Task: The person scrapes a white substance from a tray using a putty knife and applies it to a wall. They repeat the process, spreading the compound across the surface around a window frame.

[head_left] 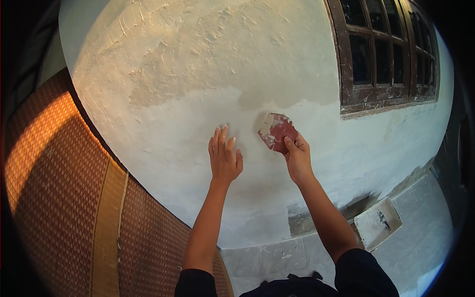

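Note:
In my right hand [298,157] is a flat reddish scraper [281,132], smeared with pale paste, the thumb lying across its lower right part. The scraper is against or very near the wall [198,119]; contact cannot be made out. My left hand [225,156] is to the left of it, fingers apart and pointing up, with whitish fingertips and nothing held. The wall is smooth and white around both hands, with rougher, beige, ridged plaster above them.
A brown wooden window [378,92] with dark panes is at the upper right. Below, on the grey tiled floor [420,218], stands a paste-marked white tray [362,226]. A red-brown woven mat [54,198] stretches along the left side.

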Available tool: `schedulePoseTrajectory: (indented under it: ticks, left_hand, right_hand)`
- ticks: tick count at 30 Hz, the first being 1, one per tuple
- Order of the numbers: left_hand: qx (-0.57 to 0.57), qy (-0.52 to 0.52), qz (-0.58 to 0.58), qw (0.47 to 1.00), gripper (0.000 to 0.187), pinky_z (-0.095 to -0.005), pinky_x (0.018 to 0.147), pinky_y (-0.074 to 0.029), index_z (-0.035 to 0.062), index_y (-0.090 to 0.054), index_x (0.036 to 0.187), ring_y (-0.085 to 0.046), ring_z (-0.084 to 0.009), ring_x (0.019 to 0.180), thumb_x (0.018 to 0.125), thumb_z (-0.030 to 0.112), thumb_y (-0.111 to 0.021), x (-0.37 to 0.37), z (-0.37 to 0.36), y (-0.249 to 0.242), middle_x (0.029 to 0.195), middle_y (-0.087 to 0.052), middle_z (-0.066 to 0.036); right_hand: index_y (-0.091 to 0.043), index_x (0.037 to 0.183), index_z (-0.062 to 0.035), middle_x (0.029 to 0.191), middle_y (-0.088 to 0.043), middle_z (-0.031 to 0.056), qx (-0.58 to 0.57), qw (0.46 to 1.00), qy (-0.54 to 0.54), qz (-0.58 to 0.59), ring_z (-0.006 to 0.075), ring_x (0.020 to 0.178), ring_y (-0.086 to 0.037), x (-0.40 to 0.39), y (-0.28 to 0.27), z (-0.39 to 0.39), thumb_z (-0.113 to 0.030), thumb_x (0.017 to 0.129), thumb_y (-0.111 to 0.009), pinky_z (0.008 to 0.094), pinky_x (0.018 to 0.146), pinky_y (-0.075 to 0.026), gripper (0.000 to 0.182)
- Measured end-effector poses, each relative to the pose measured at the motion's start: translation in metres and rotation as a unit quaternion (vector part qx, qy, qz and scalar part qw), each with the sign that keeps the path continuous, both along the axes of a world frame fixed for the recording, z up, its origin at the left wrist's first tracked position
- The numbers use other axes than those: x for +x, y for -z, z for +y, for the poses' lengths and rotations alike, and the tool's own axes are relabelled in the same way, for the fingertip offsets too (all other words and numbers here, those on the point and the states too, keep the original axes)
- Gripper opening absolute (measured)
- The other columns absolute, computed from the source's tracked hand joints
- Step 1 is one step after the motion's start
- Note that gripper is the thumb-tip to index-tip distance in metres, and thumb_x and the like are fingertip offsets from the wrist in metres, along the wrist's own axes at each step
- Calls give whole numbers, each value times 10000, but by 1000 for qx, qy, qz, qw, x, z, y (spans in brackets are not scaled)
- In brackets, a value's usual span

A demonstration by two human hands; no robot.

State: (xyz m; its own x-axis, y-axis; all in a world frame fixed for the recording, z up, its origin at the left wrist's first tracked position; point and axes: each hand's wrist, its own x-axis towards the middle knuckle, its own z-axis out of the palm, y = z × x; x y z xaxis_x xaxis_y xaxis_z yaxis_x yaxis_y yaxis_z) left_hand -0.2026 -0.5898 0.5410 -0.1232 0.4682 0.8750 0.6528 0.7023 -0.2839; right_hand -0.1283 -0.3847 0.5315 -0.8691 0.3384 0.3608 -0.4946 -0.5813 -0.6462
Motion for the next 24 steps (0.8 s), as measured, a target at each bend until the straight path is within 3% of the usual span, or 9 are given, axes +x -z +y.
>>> schedulePoseTrajectory:
  ticks: [1, 3, 4, 6, 9, 10, 14, 22, 24]
  left_hand:
    - [1, 3, 2, 1000, 452, -564, 1076, -288, 71, -386, 1275, -340, -433, 1372, 855, 88, -550, -2, -11, -6, 1462, -389, -245]
    - [-12, 6, 23, 1000, 426, -559, 1074, -298, 75, -398, 1268, -352, -439, 1365, 868, 110, -538, -6, -31, -18, 1460, -393, -247]
    - [-14, 8, 20, 1000, 426, -559, 1074, -298, 75, -398, 1268, -352, -439, 1365, 868, 110, -538, -12, -37, -27, 1460, -393, -247]
    - [-26, 23, 62, 997, 403, -550, 1068, -307, 83, -414, 1256, -370, -427, 1353, 873, 124, -533, -23, -47, -45, 1454, -403, -238]
    - [-31, 30, 106, 993, 399, -544, 1056, -317, 91, -426, 1249, -390, -406, 1339, 870, 133, -541, -39, -57, -71, 1427, -428, -219]
    - [-31, 36, 108, 993, 399, -544, 1056, -317, 91, -426, 1249, -390, -406, 1339, 870, 133, -541, -45, -59, -80, 1427, -428, -219]
    - [-49, 42, 197, 978, 353, -533, 1059, -297, 95, -428, 1236, -402, -397, 1322, 909, 192, -519, -70, -63, -113, 1377, -452, -195]
    - [-35, 69, 259, 963, 309, -516, 1035, -290, 93, -415, 1211, -437, -396, 1270, 958, 254, -485, -100, -65, -115, 1323, -478, -182]
    - [21, 78, 256, 963, 301, -486, 1003, -309, 145, -416, 1192, -460, -354, 1237, 926, 258, -498, -102, -64, -115, 1271, -508, -142]
  right_hand:
    - [-505, 1320, 26, 1248, -606, 103, 1, 1000, 3, 2, 194, 1129, -600, 0, -3, -14, -15, 1008, -409, 333, 973, -490, 329]
    - [-525, 1305, 29, 1171, -649, 122, 129, 972, 192, 49, 175, 1049, -632, 1, -8, -41, 10, 994, -431, 324, 926, -500, 326]
    - [-525, 1305, 29, 1171, -649, 122, 128, 972, 194, 45, 175, 1049, -632, 0, -13, -50, 10, 994, -431, 324, 926, -500, 326]
    - [-540, 1287, 33, 1085, -685, 165, 256, 908, 326, 54, 212, 933, -676, 1, -24, -68, 42, 968, -458, 325, 868, -518, 329]
    - [-564, 1265, 21, 1041, -695, 209, 288, 870, 394, 73, 285, 891, -699, -1, -40, -94, 62, 946, -477, 333, 822, -527, 334]
    - [-557, 1270, 26, 1146, -668, 225, 299, 857, 412, 84, 359, 1022, -672, -6, -43, -101, 94, 924, -474, 353, 873, -527, 363]
    - [-540, 1280, 51, 1264, -602, 240, 315, 787, 516, 125, 381, 1217, -566, -31, -48, -127, 150, 863, -472, 433, 985, -508, 434]
    - [-528, 1317, 62, 1318, -562, 259, 355, 675, 637, 107, 421, 1269, -512, -78, -46, -154, 158, 802, -510, 467, 1003, -492, 524]
    - [-528, 1319, 62, 1328, -553, 265, 366, 657, 651, 105, 427, 1272, -507, -90, -44, -161, 149, 806, -513, 473, 1002, -492, 520]
